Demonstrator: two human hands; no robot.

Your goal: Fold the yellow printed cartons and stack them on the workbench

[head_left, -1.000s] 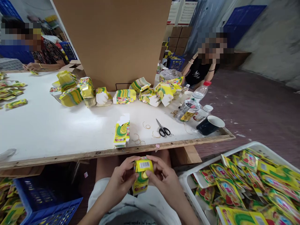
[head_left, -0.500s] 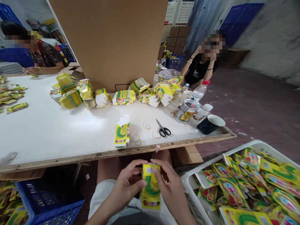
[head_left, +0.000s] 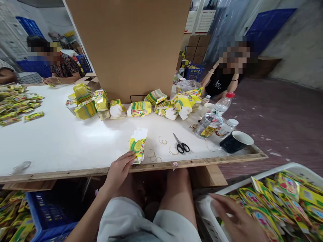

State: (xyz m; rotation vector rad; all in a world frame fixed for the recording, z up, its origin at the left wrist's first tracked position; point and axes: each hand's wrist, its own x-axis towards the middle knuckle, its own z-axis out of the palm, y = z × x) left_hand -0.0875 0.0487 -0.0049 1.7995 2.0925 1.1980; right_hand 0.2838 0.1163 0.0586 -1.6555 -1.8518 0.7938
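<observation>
My left hand reaches to the table's front edge, its fingers closed on the lower left corner of a small stack of yellow-green cartons with white flaps standing up. I cannot tell whether it grips one carton or several. My right hand, blurred, hangs over the near left side of a white basket. Its fingers look stretched and apart, and no carton shows in them. Filled yellow cartons lie heaped in that basket.
Black-handled scissors and rubber bands lie right of the stack. Carton bundles line the cardboard sheet. A dark cup, a jar and bottles stand at right. A blue crate is below left. Other people sit across the table.
The yellow carton that both hands held over the lap is out of them. My left hand has moved forward to the stack, my right hand rightward to the basket. The view has shifted slightly.
</observation>
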